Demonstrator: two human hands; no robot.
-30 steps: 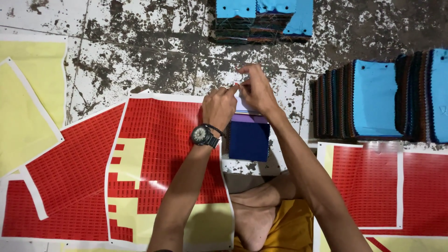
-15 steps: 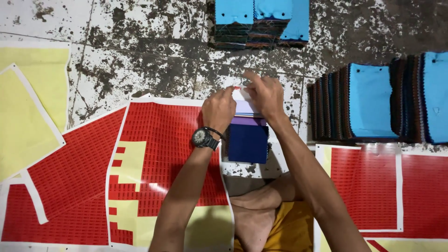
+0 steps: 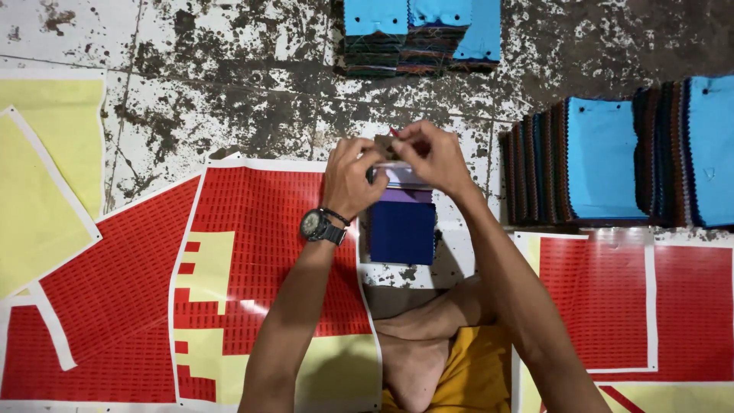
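Hands, left hand [image 3: 350, 177] and right hand [image 3: 432, 155], pinch fabric swatch stack [image 3: 403, 226] top.

A single view is given, taken from head height and aimed almost straight down at the stained floor [image 3: 229, 99]. The dark blue swatch stack [image 3: 403, 229] is seen near frame centre, at arm's length; no second view is supplied.

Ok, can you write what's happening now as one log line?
left hand: pinching top of swatch stack | right hand: same top edge | stack: on floor beside red sticker sheet
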